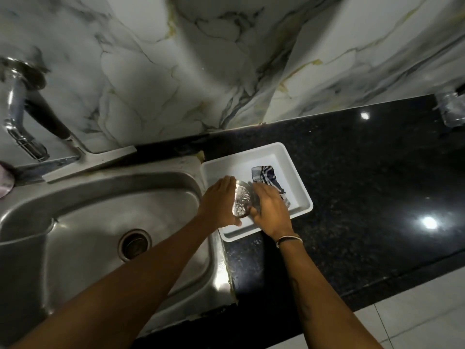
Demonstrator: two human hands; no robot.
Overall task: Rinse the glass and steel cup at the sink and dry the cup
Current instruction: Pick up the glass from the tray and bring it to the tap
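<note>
head view: hands, left (pixel 218 204) and right (pixel 271 210), grasp a blurred steel cup (pixel 242 201) over the tray (pixel 226 170); cloth (pixel 264 173) partly hidden.

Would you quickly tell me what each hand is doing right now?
Left hand: holding the cup.
Right hand: beside the cup, over the cloth; grip cannot be told.

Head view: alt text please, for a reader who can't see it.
The left hand and right hand hold a shiny vessel between them over a white tray containing a checked cloth, on a black counter beside a steel sink.
</note>
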